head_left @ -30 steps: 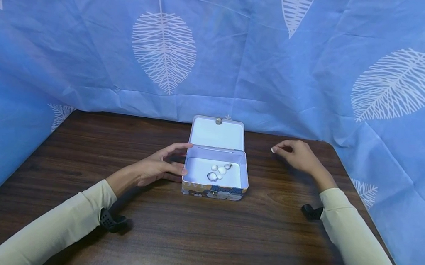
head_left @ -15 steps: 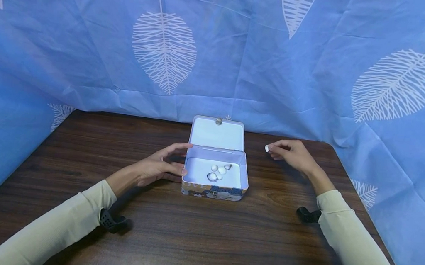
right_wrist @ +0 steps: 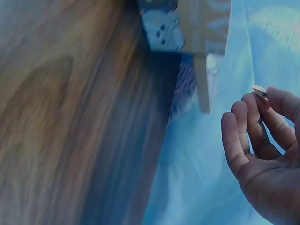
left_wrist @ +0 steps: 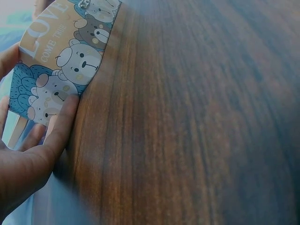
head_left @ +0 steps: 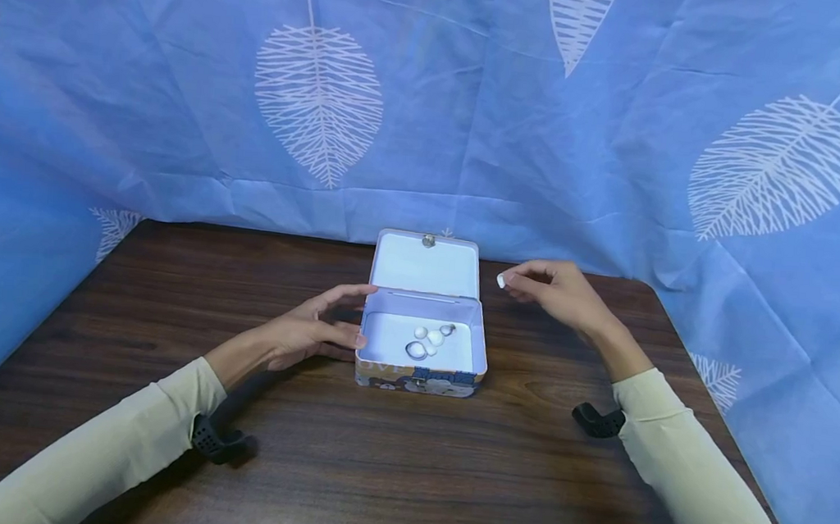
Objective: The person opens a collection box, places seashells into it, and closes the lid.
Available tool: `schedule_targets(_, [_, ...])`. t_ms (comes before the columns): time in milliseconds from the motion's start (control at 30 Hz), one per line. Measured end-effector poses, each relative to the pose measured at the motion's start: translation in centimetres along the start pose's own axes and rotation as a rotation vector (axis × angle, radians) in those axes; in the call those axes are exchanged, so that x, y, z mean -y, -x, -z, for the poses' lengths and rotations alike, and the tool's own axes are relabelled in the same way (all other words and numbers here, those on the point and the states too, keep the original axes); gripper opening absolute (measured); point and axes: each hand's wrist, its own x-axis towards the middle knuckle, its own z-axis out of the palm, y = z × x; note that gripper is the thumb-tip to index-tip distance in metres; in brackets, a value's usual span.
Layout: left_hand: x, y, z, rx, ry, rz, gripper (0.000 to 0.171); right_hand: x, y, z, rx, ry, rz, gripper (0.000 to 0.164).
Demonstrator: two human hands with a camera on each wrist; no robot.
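Note:
In the head view a hinged tin box (head_left: 384,337) sits with its lid (head_left: 427,265) raised. Inside lie several small white rounded pieces (head_left: 434,339), one with a dark ring round it. My left hand (head_left: 314,328) rests against the box's left side, fingers spread and mostly straight, thumb near the front corner. In the left wrist view the thumb touches the bear-printed wall (left_wrist: 79,61). Just right of the lid, above the table, my right hand (head_left: 558,293) pinches a small white piece (right_wrist: 259,91) between thumb and fingertips; its flat edge shows in the right wrist view.
The dark wood table (head_left: 404,466) extends around the box. A blue curtain (head_left: 431,115) with white leaf prints hangs along the table's back and sides. A black strap device (head_left: 217,441) sits at the left wrist, another (head_left: 597,421) at the right.
My right hand has moved left towards the box, carrying the small white piece. The left hand has kept its place at the box, and the pieces inside lie as before.

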Motion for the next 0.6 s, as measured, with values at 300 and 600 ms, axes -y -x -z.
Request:
schedule_targets(300, [0.1,0.0,0.0,-0.002,-0.013,-0.006,0.093,2.7,-0.4,-2.3,0.031,0.034,0.089,0.036])
schedule_targets(600, [0.1,0.0,0.1,0.002,-0.013,-0.008,0.094,4.1,-1.1,-4.4,0.049,0.101,0.171,0.03])
